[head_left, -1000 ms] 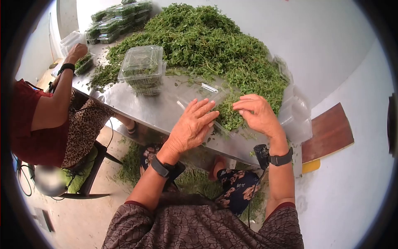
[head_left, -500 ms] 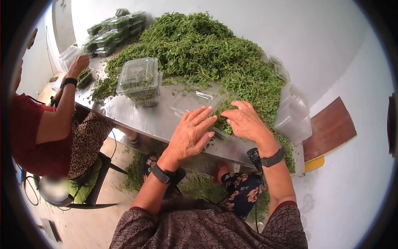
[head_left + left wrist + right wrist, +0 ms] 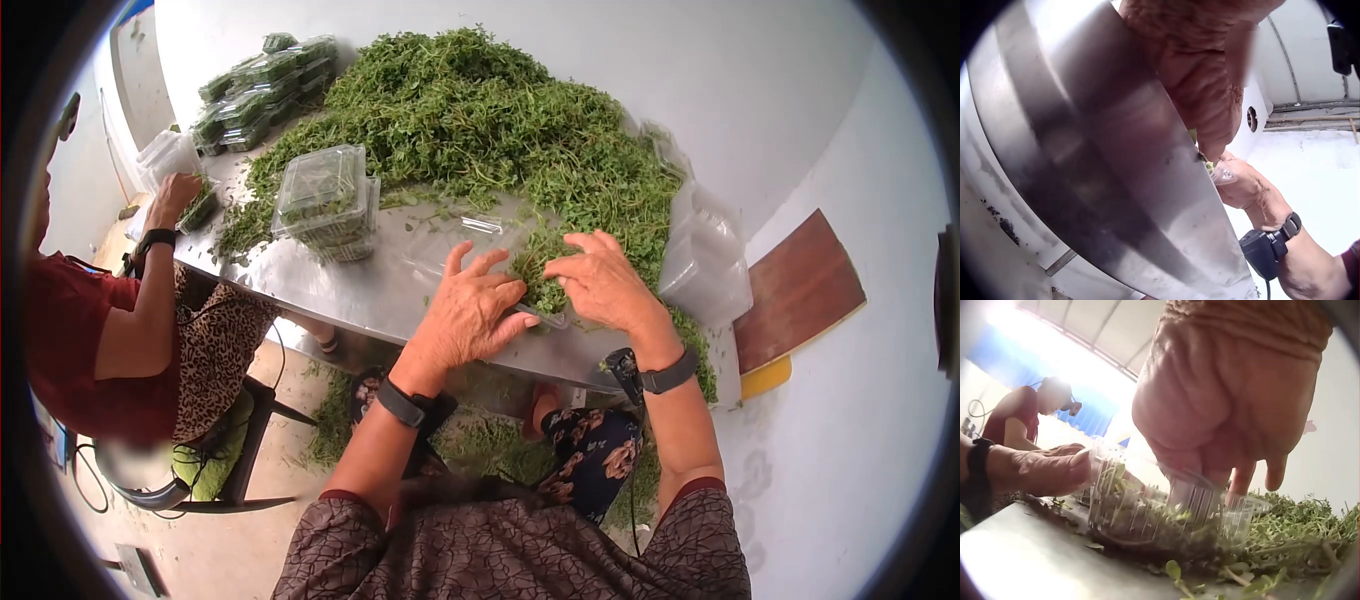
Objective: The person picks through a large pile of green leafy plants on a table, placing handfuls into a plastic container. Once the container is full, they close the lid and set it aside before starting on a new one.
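Observation:
An open clear plastic box (image 3: 1110, 509) stands on the metal table, with green sprigs (image 3: 545, 292) inside it; its lid (image 3: 430, 250) lies folded back behind the left hand. My left hand (image 3: 468, 310) is at the box's left side, fingers spread and bent, the thumb (image 3: 1072, 470) along the outside of its wall in the right wrist view. From the right, my right hand (image 3: 608, 288) reaches over the box, and some of its fingers go down among the sprigs. In the left wrist view my left hand (image 3: 1200, 75) hides most of the box.
A big heap of greens (image 3: 480, 110) covers the table's back. Stacked boxes (image 3: 325, 200) stand at left of centre, more filled ones (image 3: 265, 85) at the back left, empty ones (image 3: 705, 255) at the right. Another person (image 3: 110, 330) works at the far left.
The right hand has come down and left to the sprigs in the box. The left thumb has stretched out beside the box's near edge. The head view has shifted slightly.

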`<state>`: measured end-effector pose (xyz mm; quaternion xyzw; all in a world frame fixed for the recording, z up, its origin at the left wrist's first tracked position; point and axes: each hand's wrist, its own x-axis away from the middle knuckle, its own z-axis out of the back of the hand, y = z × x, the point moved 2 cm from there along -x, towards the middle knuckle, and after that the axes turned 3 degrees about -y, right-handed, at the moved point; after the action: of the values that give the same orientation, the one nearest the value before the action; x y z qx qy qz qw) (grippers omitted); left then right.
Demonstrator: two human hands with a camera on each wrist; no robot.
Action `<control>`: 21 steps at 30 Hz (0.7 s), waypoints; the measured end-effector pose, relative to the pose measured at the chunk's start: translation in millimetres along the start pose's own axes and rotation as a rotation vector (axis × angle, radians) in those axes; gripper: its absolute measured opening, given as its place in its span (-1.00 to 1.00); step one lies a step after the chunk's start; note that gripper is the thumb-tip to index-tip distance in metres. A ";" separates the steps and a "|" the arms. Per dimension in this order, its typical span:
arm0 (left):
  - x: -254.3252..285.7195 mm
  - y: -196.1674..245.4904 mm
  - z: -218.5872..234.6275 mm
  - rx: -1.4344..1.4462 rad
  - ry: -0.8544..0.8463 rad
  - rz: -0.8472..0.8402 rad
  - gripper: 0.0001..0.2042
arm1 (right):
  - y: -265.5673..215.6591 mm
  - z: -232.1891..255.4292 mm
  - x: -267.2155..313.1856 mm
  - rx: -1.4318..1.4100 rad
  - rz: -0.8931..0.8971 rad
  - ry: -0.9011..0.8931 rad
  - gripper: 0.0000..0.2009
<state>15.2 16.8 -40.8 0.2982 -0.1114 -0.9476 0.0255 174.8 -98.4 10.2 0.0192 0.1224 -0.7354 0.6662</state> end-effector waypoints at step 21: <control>1.7 3.8 0.0 -0.024 0.028 -0.034 -0.53 | -7.8 -5.2 4.8 0.119 -0.006 0.041 -0.70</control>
<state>13.8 12.8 -41.0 0.3129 -0.0948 -0.9449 0.0145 165.8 -101.3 5.5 0.0736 0.0923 -0.7427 0.6591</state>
